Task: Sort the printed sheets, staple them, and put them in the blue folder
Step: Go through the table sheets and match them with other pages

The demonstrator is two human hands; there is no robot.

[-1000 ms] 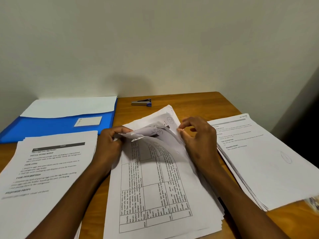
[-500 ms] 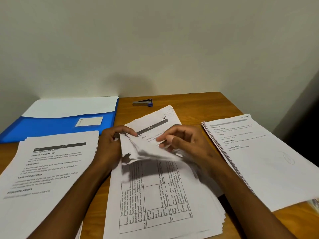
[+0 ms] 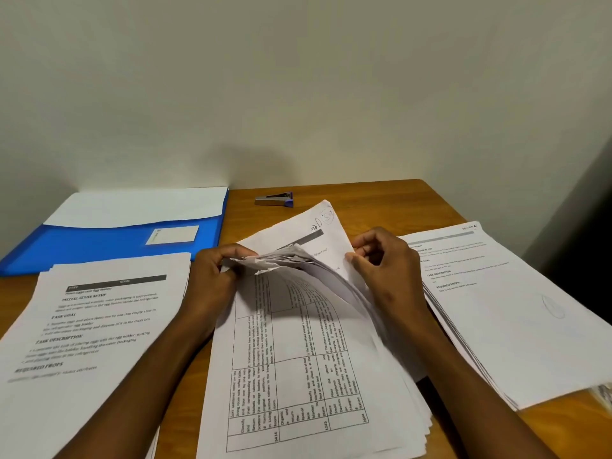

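My left hand (image 3: 212,279) gripped the crumpled far-left corner of the middle stack (image 3: 298,376), fingers curled over the bunched sheet edges, thumb under them. My right hand (image 3: 384,270) pinched the far-right edges of the same stack, thumb and forefinger closed on the paper, the other fingers curled behind. Between the two hands the upper sheets were lifted and fanned at the far end; their near ends lay flat on the table (image 3: 381,200). The top sheet carried a printed grid with text turned sideways. Behind the fanned edges one sheet (image 3: 314,233) stood tilted up, with a dark header bar and a pen scribble at its far corner.

Left of my left forearm lay a second stack (image 3: 99,326), top page headed by a dark bar and several bold headings; body text too blurred to read. Right of my right forearm lay a third stack (image 3: 513,309), its edges fanned toward me, with a faint pen circle on the top page.

The blue folder (image 3: 116,246) lay open at the far left of the table against the wall, a white label on its pocket and white paper showing above it. The stapler (image 3: 274,199) sat at the far edge, just beyond the middle stack, apart from both hands.
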